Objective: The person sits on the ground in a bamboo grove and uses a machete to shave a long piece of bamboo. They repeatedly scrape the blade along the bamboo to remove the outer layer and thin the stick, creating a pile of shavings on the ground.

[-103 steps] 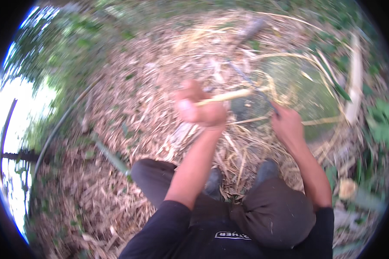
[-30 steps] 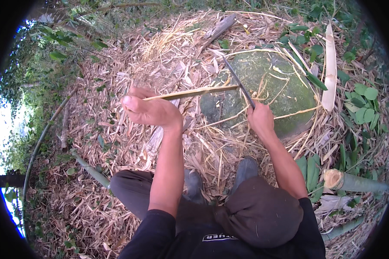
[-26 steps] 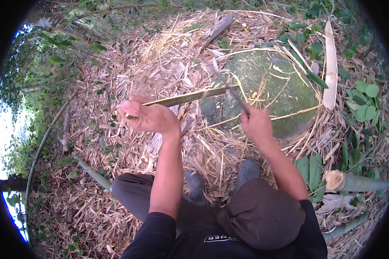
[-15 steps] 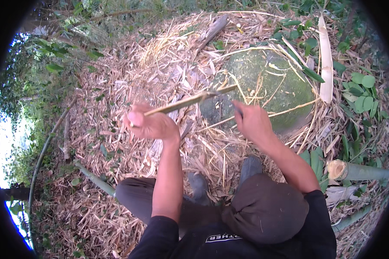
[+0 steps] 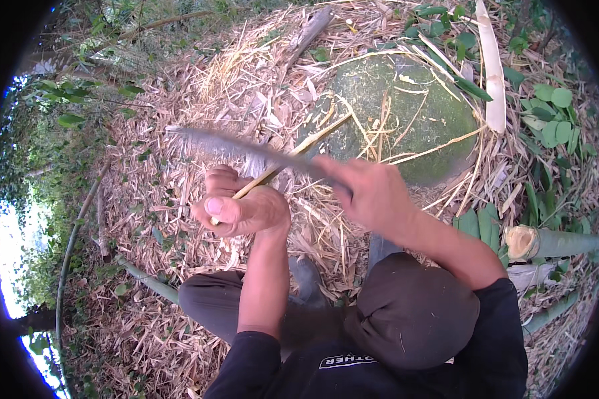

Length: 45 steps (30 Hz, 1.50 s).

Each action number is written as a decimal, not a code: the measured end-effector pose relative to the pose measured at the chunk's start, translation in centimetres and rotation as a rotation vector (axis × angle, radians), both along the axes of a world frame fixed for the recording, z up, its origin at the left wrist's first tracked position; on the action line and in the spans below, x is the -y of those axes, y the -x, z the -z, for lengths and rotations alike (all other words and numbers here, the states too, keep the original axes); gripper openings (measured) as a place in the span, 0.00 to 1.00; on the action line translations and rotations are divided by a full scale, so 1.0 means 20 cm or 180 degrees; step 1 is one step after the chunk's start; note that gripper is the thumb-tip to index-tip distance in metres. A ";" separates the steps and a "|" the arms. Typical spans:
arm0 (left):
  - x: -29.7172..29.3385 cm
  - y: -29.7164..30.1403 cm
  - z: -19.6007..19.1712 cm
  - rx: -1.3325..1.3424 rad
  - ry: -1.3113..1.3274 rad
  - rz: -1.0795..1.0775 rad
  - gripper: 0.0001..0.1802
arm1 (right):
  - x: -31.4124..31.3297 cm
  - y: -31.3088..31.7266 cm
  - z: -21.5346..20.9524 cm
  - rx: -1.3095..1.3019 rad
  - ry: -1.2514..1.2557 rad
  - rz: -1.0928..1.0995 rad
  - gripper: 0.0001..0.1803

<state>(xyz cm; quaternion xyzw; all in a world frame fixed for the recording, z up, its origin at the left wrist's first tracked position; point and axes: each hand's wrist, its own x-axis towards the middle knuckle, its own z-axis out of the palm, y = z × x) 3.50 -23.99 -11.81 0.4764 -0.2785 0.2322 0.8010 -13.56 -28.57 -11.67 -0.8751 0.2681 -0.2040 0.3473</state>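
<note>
My left hand (image 5: 243,205) is closed around the near end of a narrow bamboo strip (image 5: 318,135), thumb along its top. The strip slants up and to the right, its far end over the mossy rock (image 5: 412,100). In my right hand (image 5: 376,196) I grip a long-bladed knife (image 5: 239,147) by its handle, mostly hidden by the fingers. The blade points left and crosses the strip at about its middle; whether it touches cannot be told. Thin pale shavings (image 5: 383,123) lie over the rock.
A wide split bamboo piece (image 5: 491,66) lies beyond the rock at the right. Cut bamboo poles (image 5: 556,243) lie at my right, and another pole (image 5: 150,279) at my left. A wood chunk (image 5: 308,34) rests at the back among dry leaves and shavings.
The knife has swung from pointing up by the strip to lying across it, blade leftward. My right hand has come nearer and left; my left hand has shifted slightly right and nearer.
</note>
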 end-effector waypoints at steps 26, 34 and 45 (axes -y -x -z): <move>0.00 -0.15 0.01 0.0556 0.0042 0.0183 0.21 | 0.08 0.01 0.26 0.0186 0.0078 0.0257 0.16; 0.03 -0.15 -0.01 0.0299 0.0174 0.0319 0.17 | 0.18 0.03 0.38 -0.0237 0.0355 0.0410 0.19; 0.09 -0.13 -0.04 0.0316 0.0163 0.0337 0.19 | 0.28 0.08 0.53 -0.1054 -0.0251 0.0979 0.21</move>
